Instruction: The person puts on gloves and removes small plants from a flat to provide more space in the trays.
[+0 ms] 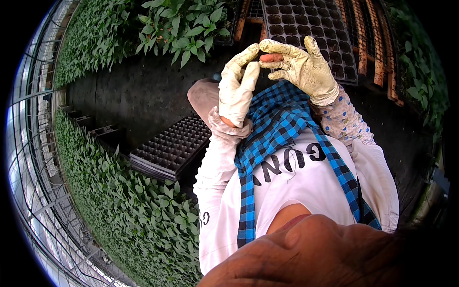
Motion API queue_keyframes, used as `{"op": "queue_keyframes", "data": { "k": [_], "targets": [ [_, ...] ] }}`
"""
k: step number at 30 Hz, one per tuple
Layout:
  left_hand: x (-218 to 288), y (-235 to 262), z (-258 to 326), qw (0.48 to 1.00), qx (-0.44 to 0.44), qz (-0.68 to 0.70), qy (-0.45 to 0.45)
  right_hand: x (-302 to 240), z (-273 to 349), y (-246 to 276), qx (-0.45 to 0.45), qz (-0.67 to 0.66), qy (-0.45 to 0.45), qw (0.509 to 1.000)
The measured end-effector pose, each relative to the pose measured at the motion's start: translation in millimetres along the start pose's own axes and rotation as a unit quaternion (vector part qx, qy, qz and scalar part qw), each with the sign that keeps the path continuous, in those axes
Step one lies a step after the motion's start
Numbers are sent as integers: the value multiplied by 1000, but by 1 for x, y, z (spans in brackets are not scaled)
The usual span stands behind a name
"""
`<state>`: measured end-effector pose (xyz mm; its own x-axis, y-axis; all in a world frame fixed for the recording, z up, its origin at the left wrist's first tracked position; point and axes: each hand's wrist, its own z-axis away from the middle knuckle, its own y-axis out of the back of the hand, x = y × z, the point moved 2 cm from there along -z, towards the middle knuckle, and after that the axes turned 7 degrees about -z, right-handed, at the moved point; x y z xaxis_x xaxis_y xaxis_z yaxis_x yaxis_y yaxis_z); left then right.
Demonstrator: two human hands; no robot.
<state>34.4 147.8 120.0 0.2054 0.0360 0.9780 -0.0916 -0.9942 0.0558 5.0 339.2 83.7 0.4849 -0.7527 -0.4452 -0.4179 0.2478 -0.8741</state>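
Both of my hands wear cream-coloured, dirt-stained gloves and are raised in front of my blue-and-black checked apron [275,112]. My left hand [237,88] has its fingers bent, with a gap between them and the thumb. Its fingertips meet or nearly meet those of my right hand [306,69]. The right hand is open, its thumb up and its fingers spread. One reddish-brown finger [271,58] of it pokes bare out of the glove. I see no object in either hand. Just beyond the right hand lies a black plug tray [306,24] with dark cells.
A stack of black plug trays [169,148] rests on the dark ground at the left. Leafy green seedlings [191,33] stand at the far side, with a dense bed of them [138,215] along the left. Rusty orange metal bars [373,43] run at the far right.
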Motion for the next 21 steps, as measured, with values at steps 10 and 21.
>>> {"op": "queue_keyframes", "data": {
  "k": [10, 21],
  "targets": [
    [-6, 2, -7, 876, 39, -376, -300, 9, 2, 6, 23, 8, -10, 1000],
    [-34, 48, -39, 777, 184, -578, -165, 34, 7, -9, 55, 181, -13, 982]
  ]
}}
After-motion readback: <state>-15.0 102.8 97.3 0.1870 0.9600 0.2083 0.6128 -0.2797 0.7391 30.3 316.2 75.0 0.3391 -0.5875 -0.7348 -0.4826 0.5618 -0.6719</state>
